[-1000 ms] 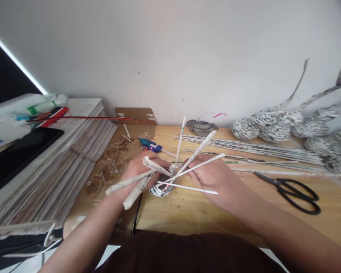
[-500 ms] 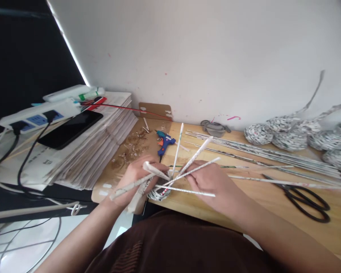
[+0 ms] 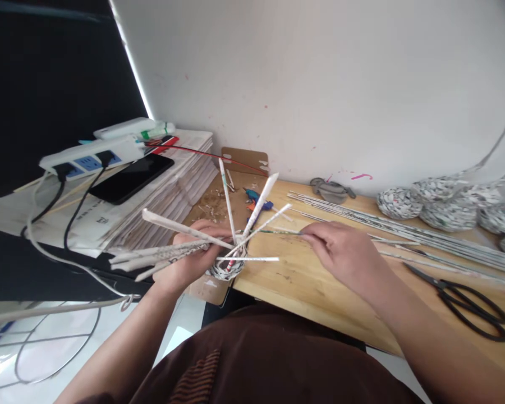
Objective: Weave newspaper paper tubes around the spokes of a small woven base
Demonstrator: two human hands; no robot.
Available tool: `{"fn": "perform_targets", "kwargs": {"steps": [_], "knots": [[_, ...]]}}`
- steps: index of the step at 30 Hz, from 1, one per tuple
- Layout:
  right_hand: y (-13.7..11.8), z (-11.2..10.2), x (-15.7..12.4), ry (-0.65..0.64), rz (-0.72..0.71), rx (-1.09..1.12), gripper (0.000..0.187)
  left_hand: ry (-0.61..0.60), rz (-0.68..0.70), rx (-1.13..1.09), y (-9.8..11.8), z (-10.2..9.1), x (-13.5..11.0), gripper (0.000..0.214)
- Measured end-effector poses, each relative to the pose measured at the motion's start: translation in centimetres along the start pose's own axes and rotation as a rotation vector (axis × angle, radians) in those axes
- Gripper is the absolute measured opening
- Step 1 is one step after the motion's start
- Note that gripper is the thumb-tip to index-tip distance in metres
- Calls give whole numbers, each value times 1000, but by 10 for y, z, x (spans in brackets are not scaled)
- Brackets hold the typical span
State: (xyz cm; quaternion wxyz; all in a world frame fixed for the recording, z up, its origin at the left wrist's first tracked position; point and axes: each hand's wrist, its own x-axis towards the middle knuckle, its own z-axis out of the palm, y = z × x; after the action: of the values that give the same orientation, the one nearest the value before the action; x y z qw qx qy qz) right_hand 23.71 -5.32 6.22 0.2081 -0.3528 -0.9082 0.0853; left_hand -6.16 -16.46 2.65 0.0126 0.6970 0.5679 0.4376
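Observation:
My left hand (image 3: 191,255) is closed on a small round weave of rolled newspaper, a basket (image 3: 227,270), at the table's front edge. Several paper tubes (image 3: 258,207) stick out of it in all directions, some of them lying across my left wrist. To the right, my right hand (image 3: 334,247) pinches a thin greenish paper tube (image 3: 278,231), which runs taut and nearly level to the basket. My left fingers hide part of the weave.
A hot glue gun (image 3: 258,205) lies on cardboard behind the basket. Long paper tubes (image 3: 362,219) and black-handled scissors (image 3: 463,300) are at the right, with woven paper balls (image 3: 446,210) beyond. A newspaper stack (image 3: 185,174) at left carries a phone (image 3: 132,178) and a power strip (image 3: 90,160).
My right hand has moved right, away from the basket, and draws out the thin tube. The basket and my left hand have shifted slightly left; the basket's tubes have turned. The view has shifted too.

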Motion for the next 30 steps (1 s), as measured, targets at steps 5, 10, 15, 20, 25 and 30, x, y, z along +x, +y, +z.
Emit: {"fn": "perform_targets", "kwargs": {"steps": [5,10,15,20,25,30], "knots": [[65,24,25,-56,206,-201,25,149,-58,-5,-25,-7,-16,8],[77,40,44,-59,289,-342,28,279,-91,-33,-30,-23,-25,7],[33,55,71,-106,328,-9,22,721,-365,-58,-27,-36,-25,17],[30,55,87,46,451,196,20,850,-432,-96,-26,-42,-23,21],[32,39,67,-373,486,552,16,630,-467,10,-31,-44,-29,18],[43,22,69,-176,383,193,21,498,-467,-9,-35,-33,-30,17]]}}
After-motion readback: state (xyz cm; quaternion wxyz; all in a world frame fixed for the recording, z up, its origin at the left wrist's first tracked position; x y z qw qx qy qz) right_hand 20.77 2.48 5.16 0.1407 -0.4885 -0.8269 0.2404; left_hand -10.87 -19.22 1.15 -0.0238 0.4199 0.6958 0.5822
